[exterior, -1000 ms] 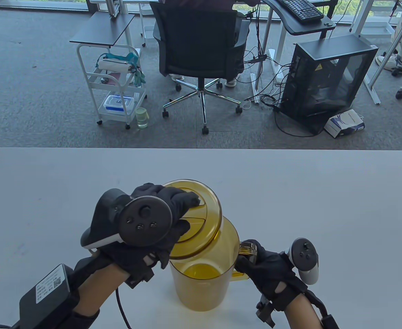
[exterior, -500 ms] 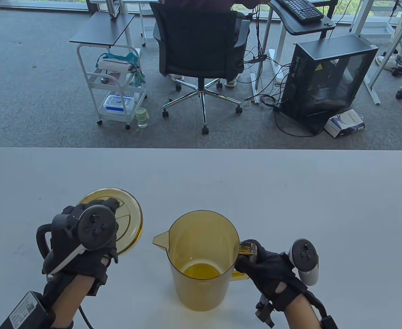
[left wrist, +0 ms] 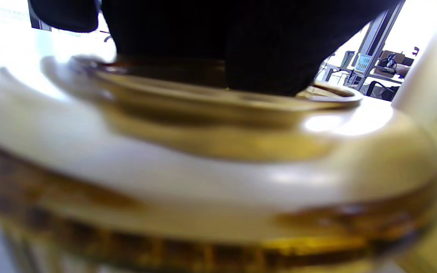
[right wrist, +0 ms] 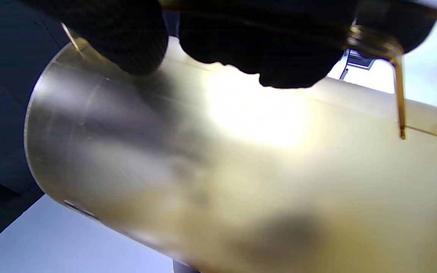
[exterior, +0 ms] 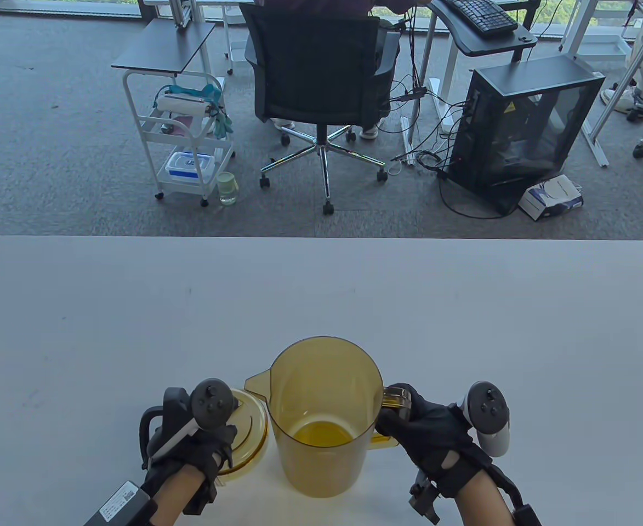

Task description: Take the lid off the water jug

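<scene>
An amber see-through water jug (exterior: 321, 416) stands upright and uncovered near the table's front edge, its spout pointing left. My right hand (exterior: 428, 433) grips the jug's handle (exterior: 395, 397) on its right side; the right wrist view shows the jug wall (right wrist: 218, 163) close up with the fingers (right wrist: 264, 49) wrapped round the handle. The round amber lid (exterior: 247, 433) lies low beside the jug's left side. My left hand (exterior: 200, 444) holds it from above; in the left wrist view the fingers (left wrist: 264, 57) press on the lid (left wrist: 211, 151).
The white table (exterior: 321, 296) stretches wide behind and to both sides of the jug. Beyond its far edge are an office chair (exterior: 321, 82), a white trolley (exterior: 184, 126) and a computer case (exterior: 524, 131) on the carpet.
My left hand lifted the lid off the jug, swung it out to the left, then brought it back down close beside the jug's left side. The right hand and jug stayed still.
</scene>
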`<state>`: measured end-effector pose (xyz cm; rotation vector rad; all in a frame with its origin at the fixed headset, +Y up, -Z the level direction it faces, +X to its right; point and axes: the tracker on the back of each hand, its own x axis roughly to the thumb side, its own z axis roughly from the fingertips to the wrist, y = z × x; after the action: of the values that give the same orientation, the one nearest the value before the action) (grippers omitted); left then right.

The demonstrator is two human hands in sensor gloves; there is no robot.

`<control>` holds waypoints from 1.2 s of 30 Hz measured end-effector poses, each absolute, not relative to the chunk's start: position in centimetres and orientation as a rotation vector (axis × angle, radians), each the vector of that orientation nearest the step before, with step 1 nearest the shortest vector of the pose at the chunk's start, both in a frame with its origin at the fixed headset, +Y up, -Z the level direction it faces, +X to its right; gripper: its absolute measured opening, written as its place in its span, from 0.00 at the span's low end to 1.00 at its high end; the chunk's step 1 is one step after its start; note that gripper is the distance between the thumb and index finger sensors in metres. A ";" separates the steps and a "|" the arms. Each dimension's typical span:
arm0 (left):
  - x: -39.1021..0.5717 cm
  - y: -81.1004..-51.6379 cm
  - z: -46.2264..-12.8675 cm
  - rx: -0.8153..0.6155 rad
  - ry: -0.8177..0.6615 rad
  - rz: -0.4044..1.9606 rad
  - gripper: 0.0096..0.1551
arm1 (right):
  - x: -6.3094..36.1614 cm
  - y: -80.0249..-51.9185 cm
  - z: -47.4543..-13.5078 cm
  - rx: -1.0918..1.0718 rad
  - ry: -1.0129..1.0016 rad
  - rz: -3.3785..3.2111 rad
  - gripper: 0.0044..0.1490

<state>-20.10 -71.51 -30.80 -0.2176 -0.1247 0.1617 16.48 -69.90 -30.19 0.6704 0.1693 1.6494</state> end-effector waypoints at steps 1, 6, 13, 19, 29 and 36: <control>-19.9 -71.7 -30.8 -0.221 -0.134 0.151 0.33 | 16.5 -69.9 -30.2 0.671 0.171 1.646 0.37; -19.0 -72.2 -30.6 -0.224 -0.149 0.130 0.33 | 16.5 -69.9 -30.1 0.672 0.177 1.633 0.42; -18.7 -72.4 -30.3 -0.228 -0.181 0.122 0.33 | 16.5 -70.3 -30.1 0.655 0.182 1.576 0.48; -19.8 -70.9 -29.9 -0.195 -0.180 0.287 0.41 | 16.8 -71.0 -30.2 0.660 0.255 1.498 0.63; -22.0 -65.9 -27.5 0.075 -0.212 0.531 0.54 | 19.9 -68.6 -29.6 0.564 -0.016 1.657 0.64; -23.6 -67.9 -27.3 0.108 -0.187 0.415 0.61 | 21.0 -68.2 -29.7 0.429 -0.152 2.055 0.56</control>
<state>-23.62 -67.88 -27.29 0.1077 -0.1874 0.4145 21.03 -68.23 -29.69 0.4291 -0.1519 2.0552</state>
